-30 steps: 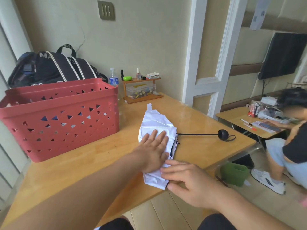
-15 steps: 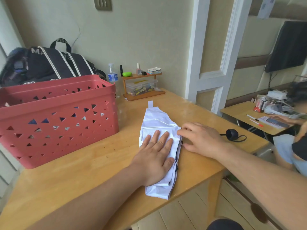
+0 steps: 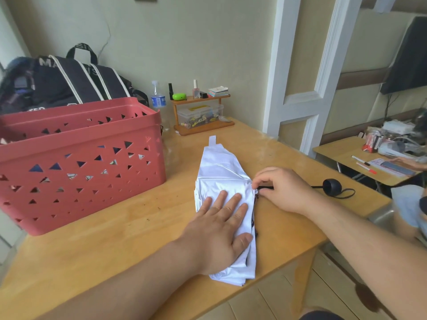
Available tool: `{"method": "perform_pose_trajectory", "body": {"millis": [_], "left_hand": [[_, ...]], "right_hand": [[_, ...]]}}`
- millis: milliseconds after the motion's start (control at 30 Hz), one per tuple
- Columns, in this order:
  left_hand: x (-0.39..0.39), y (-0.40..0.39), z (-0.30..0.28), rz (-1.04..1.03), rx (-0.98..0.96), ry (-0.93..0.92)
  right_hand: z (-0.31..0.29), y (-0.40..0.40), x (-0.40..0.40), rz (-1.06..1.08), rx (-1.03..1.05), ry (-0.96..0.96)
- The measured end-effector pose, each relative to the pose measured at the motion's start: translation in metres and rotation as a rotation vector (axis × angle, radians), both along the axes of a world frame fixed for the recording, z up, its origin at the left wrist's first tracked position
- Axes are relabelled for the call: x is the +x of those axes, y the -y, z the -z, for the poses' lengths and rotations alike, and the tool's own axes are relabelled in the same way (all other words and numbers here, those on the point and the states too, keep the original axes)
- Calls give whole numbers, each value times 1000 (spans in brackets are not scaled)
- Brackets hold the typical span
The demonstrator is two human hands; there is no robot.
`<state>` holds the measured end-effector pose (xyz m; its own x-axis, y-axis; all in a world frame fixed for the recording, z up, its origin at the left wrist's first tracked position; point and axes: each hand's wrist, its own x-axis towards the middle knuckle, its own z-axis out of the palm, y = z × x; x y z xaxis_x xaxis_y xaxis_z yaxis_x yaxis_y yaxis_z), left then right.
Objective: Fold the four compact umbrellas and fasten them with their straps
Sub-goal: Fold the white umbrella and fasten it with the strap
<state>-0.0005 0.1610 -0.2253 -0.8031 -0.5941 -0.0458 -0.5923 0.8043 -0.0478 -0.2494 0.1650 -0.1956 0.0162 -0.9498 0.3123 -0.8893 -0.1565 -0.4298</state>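
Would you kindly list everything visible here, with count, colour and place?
umbrella: one, white canopy, black shaft, flat on table centre
handle: one, black, at shaft's right end
table: one, light wood
basket: one, red, table left
bag: one, black, white stripes, behind basket
shelf: one, wooden, by wall
bottle: one, clear, beside shelf
left hand: flat, presses canopy
right hand: pinches shaft at canopy edge
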Motion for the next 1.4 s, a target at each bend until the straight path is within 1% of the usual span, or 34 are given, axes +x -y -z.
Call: {"method": "perform_pose_trajectory", "body": {"millis": [67,133,200,233,333,467,533,633,733,800,933,967,1033,1100,1133,1167,1233,1267,1333,1367,1400], "left_hand": [[3,6,-2,28,69,30],[7,11,-6,59,83,52],[10,10,-6,56,77,32],[10,8,-5,40,75,7],[11,-6,-6,-19,92,-31],[15,-43,-11,-48,176,59],[17,-60,-10,-34,188,59],[18,-71,-7,17,181,-25],[22,-75,-9,-24,153,-158],[24,-77,-10,-62,170,-192],[27,-82,-7,-56,155,-141],[25,-85,-7,-57,155,-108],[20,-96,-11,-44,151,-10],[19,-104,-22,0,148,127],[22,-102,-33,31,165,140],[26,-97,-49,50,220,79],[30,-73,-82,-14,403,-186],[29,-54,-90,-56,375,-295],[22,-18,-92,-104,163,-412],[17,-5,-84,-109,103,-442],[14,6,-72,-96,93,-429]], "right_hand": [[-2,-3,6,48,-54,31],[0,-7,20,102,-203,56],[4,-10,41,75,-290,91],[8,-11,50,49,-284,115],[21,-12,65,26,-146,135],[31,-11,60,-5,-67,139],[29,-11,56,0,-23,187],[22,-14,55,30,42,312],[18,-19,54,42,27,377],[15,-23,54,49,-8,332],[18,-28,59,50,-92,113],[19,-29,63,37,-118,62],[20,-29,70,-6,-126,19],[22,-30,74,-31,-51,20],[23,-32,75,-34,2,20],[23,-35,75,-40,55,10],[23,-42,75,-70,134,-36],[23,-46,76,-76,165,-57],[21,-50,80,-73,189,-109],[20,-52,82,-69,196,-135],[19,-55,84,-67,214,-166]]}}
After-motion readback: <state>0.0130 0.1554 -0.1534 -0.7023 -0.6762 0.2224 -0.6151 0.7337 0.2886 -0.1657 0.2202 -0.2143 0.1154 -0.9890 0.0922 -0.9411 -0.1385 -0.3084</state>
